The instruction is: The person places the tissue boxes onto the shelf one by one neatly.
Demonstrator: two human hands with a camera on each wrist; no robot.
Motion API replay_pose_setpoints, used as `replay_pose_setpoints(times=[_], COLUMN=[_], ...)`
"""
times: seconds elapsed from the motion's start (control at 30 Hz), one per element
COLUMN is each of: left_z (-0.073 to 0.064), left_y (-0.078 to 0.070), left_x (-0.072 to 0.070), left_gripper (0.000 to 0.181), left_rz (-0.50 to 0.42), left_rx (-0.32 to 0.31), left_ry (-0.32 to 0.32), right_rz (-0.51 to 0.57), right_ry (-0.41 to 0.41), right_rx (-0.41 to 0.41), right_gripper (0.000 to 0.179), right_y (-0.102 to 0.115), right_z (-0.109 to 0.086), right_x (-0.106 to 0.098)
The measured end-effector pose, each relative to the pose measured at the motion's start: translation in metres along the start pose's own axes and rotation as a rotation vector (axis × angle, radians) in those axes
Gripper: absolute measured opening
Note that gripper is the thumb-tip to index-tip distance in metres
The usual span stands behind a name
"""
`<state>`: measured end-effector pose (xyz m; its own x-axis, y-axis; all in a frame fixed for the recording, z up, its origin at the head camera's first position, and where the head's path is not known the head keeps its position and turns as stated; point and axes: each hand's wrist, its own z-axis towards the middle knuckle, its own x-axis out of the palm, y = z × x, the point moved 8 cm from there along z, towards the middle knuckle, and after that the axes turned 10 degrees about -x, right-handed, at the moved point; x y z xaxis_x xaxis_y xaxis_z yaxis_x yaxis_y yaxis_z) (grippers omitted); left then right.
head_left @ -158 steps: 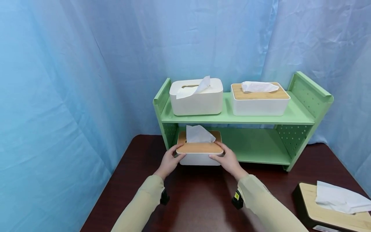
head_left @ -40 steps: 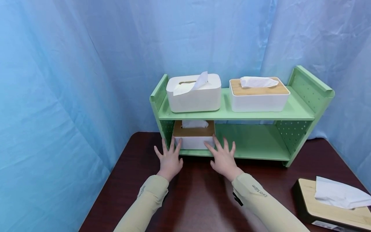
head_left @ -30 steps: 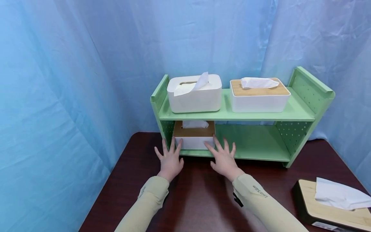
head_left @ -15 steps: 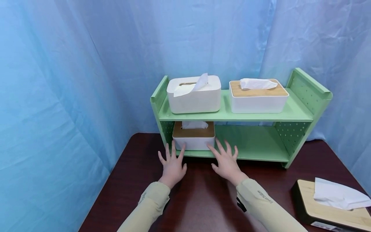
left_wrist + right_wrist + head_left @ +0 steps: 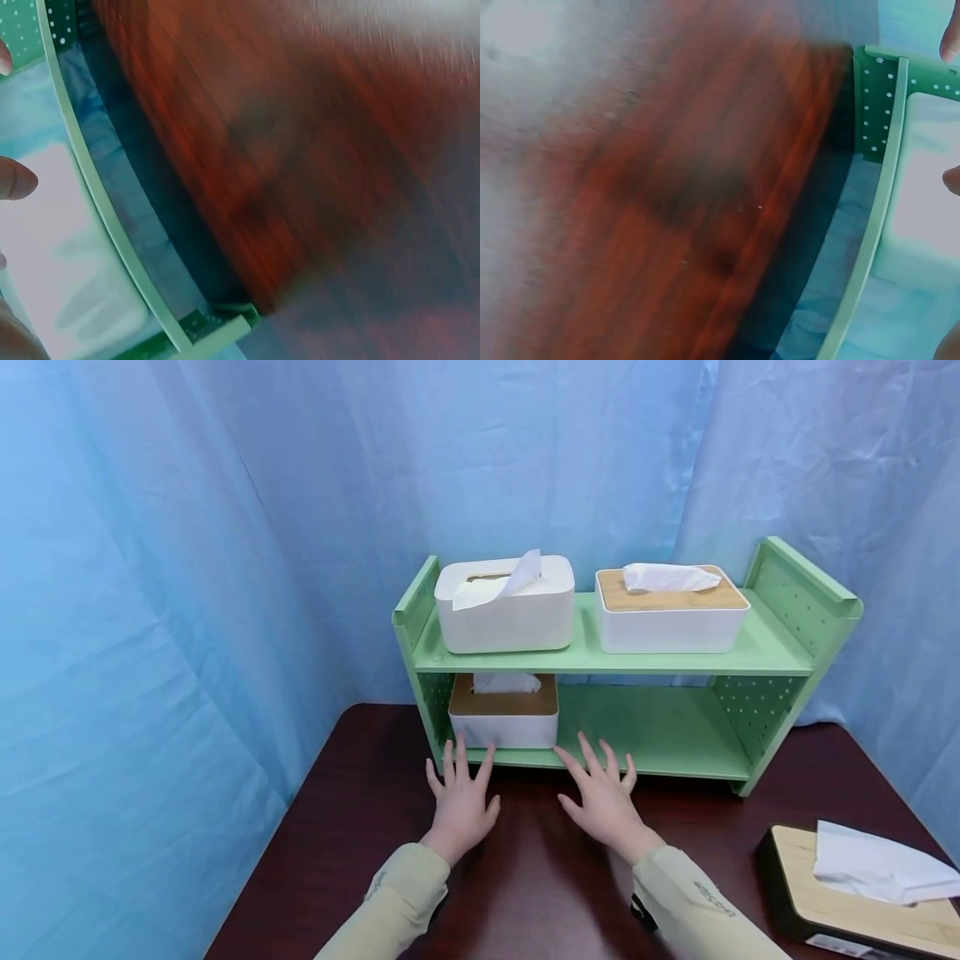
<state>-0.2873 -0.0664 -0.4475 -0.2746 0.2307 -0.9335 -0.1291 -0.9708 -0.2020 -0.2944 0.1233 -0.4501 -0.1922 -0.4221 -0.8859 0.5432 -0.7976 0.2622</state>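
Note:
On the lower level of the green shelf (image 5: 675, 773), at its left end, stands a white tissue box (image 5: 504, 732) with a wooden lid and a tissue poking out. My left hand (image 5: 462, 810) has its fingers spread before the box's left part, and appears to hold nothing. Fingers also apart, my right hand (image 5: 606, 806) hovers by the shelf's front edge, just right of the box. In the left wrist view the white box (image 5: 67, 247) lies behind the shelf edge, with a few fingertips at the left border. The right wrist view shows the white box (image 5: 930, 202) too.
On the upper shelf are an all-white tissue box (image 5: 506, 622) and, to its right, a white tissue box with a wooden lid (image 5: 667, 631). A black tissue box with a wooden top (image 5: 810, 893) sits at the dark table's (image 5: 525, 893) right. Blue curtains (image 5: 300, 527) surround it.
Both hands gripped the wooden-lidded tissue box at the shelf's front earlier. It then moved back onto the lower shelf, fingers touching its front. Since then the hands have drawn back toward me.

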Motion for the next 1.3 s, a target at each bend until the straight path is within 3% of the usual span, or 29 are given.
replay_pose_setpoints(times=[0.6,0.77,0.97,1.1,1.3], left_z=[-0.032,-0.037,-0.040,-0.040,-0.042], left_y=[-0.035,-0.047,-0.057,-0.064,-0.080], left_x=[0.020,0.024,0.031,0.033,0.036], left_gripper=[0.071,0.071,0.071,0.072,0.075], left_rz=[-0.063,-0.086,-0.090,-0.100,-0.118], left_rx=[0.040,0.053,0.055,0.061,0.091], left_ry=[-0.010,-0.019,0.014,0.029,0.076], right_rz=[0.041,0.023,-0.030,-0.033,-0.087], right_ry=[-0.014,-0.082,-0.231,-0.259,-0.220], right_rx=[0.057,0.052,0.028,0.093,0.287], right_gripper=[0.068,0.068,0.072,0.072,0.073], right_y=[-0.025,-0.039,-0.066,-0.092,-0.142], right_z=[-0.054,-0.075,-0.111,-0.139,-0.189], right_x=[-0.015,-0.037,-0.073,-0.098,-0.127])
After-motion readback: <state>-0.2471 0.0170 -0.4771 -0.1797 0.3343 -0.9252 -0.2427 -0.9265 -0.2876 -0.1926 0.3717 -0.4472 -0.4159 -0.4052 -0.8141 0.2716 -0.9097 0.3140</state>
